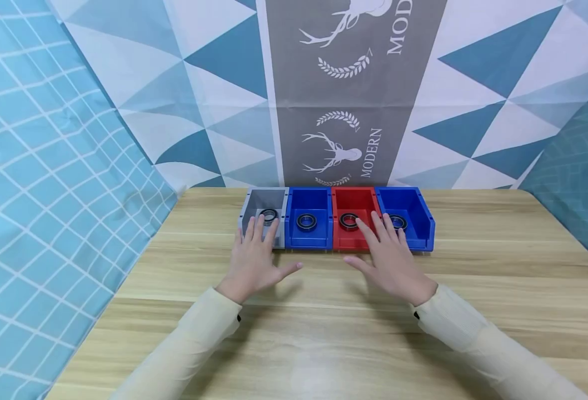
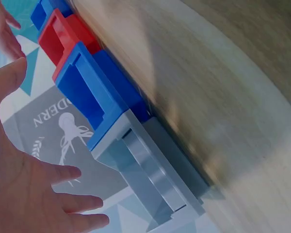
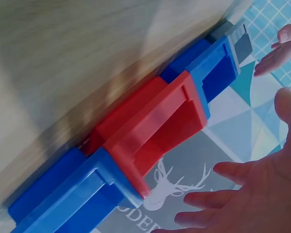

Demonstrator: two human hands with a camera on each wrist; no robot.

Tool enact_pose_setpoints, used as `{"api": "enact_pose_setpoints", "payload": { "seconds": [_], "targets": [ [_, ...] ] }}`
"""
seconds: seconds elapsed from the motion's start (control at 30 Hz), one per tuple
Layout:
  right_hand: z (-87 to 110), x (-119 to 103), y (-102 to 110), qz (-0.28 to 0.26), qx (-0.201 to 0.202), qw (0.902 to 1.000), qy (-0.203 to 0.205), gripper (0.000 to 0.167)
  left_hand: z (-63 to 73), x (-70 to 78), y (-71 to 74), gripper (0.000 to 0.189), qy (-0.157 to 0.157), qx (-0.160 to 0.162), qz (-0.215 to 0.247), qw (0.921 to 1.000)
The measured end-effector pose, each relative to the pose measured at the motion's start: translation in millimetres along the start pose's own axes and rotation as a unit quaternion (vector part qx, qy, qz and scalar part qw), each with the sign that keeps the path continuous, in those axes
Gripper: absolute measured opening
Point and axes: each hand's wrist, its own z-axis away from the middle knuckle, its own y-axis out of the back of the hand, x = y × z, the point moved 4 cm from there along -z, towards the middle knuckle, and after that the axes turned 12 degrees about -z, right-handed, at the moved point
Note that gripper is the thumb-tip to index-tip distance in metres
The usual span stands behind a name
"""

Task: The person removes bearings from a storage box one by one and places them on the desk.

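Note:
Four-in-a-row is avoided here: several open-front plastic bins stand side by side, a grey bin (image 1: 244, 222), a blue bin (image 1: 307, 243), a red bin (image 1: 343, 242) and another blue bin (image 1: 426, 236). Each holds one black-rimmed ring bearing, such as the bearing (image 1: 306, 221) in the middle blue bin and the bearing (image 1: 348, 221) in the red one. My left hand (image 1: 255, 261) hovers with fingers spread before the grey bin, overlapping its bearing (image 1: 269, 215). Spread likewise, my right hand (image 1: 393, 264) is in front of the red and right blue bins, partly covering the bearing (image 1: 397, 223). Neither hand holds anything.
The bins stand at the back of a wooden table (image 1: 294, 333), against a patterned wall covering (image 1: 343, 94). Blue checked cloth (image 1: 49, 194) hangs along the left side, and a teal cloth (image 1: 578, 161) at the right.

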Motion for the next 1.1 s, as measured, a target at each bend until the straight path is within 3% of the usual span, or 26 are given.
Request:
{"api": "enact_pose_setpoints", "payload": {
  "seconds": [0.13,0.4,0.77,1.1],
  "targets": [
    [-3.3,-4,1,-0.006,0.003,0.9999,0.011,0.086,-2.1,-0.7,-1.3,0.103,-0.007,0.013,-0.006,0.9999],
    [-8.7,-9,-1,-0.012,0.001,0.9998,0.015,0.084,-5.0,-1.1,1.5,0.099,-0.015,0.047,0.034,0.9982],
    [-20.6,-26,-5,-0.045,-0.003,0.9988,0.017,0.083,-9.7,-3.6,2.6,0.099,-0.016,0.043,0.045,0.9979],
    [-35.6,-44,-7,-0.080,-0.022,0.9960,0.033,0.079,-19.5,-12.1,0.2,0.096,-0.037,0.027,0.037,0.9983]
  ]
}}
